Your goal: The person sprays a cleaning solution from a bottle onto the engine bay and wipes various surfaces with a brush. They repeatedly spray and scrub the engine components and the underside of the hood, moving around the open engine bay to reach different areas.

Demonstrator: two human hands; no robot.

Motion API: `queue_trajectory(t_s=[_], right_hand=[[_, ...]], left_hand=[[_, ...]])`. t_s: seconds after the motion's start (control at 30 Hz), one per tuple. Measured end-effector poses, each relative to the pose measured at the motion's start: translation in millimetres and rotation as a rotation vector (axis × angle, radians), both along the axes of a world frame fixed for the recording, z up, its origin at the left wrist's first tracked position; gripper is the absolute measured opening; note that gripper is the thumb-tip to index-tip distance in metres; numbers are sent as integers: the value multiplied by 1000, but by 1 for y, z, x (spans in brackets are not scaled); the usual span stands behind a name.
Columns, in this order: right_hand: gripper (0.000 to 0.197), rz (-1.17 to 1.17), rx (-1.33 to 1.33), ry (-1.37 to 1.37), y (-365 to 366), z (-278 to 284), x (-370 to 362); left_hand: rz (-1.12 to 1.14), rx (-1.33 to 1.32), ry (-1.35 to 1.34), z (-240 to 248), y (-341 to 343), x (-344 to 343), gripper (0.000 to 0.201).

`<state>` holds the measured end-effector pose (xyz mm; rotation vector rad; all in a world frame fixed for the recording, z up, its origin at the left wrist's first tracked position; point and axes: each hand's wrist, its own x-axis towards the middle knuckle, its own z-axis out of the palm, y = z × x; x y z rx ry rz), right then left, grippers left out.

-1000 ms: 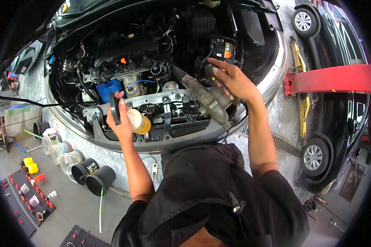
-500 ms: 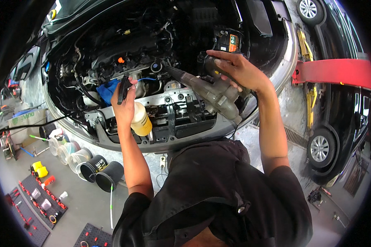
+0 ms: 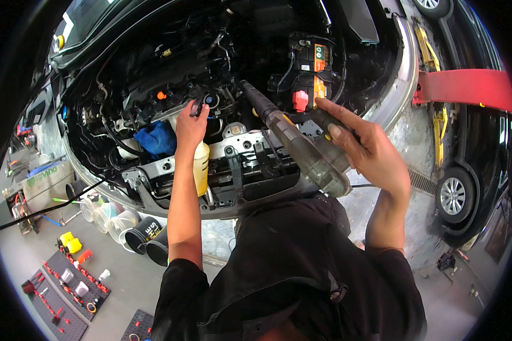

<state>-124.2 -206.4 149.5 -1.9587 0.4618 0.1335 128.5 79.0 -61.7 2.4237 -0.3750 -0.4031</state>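
My left hand (image 3: pixel 191 126) is wrapped round the black trigger head of a spray bottle (image 3: pixel 201 167). The bottle is part-hidden by my wrist and holds yellow liquid; it hangs over the front of the engine bay. In my right hand (image 3: pixel 370 145) is the handle of a hand-held blower (image 3: pixel 307 150) with a smoky, see-through body. Its long dark nozzle (image 3: pixel 259 102) points away and to the left, over the engine (image 3: pixel 165 85). A blue cloth (image 3: pixel 156 139) lies bunched on the engine, left of the spray bottle.
A battery (image 3: pixel 320 59) with a red terminal cover (image 3: pixel 300 101) sits beyond my right hand. A silver crossmember (image 3: pixel 170 165) runs along the bay's front. Buckets (image 3: pixel 136 234) stand at left, near pegboards (image 3: pixel 77 273). At right are a red lift arm (image 3: pixel 466 90) and a dark car (image 3: pixel 480 153).
The blower has swung nearer and a little right, uncovering the battery's red terminal cover. My left hand has shifted right with the spray bottle. The whole view has also shifted slightly.
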Motion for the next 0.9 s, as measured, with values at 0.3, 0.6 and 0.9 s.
queue_trajectory(t_s=[0.3,0.6,0.9], right_hand=[[46,-31,21,33,0,14,-24],[45,10,24,84,-7,23,-26],[45,79,19,150,-6,25,-4]], left_hand=[[-15,-36,1,-8,-4,-9,42],[-152,387,83,-7,-4,-18,50],[-210,454,-88,-30,11,-27,31]])
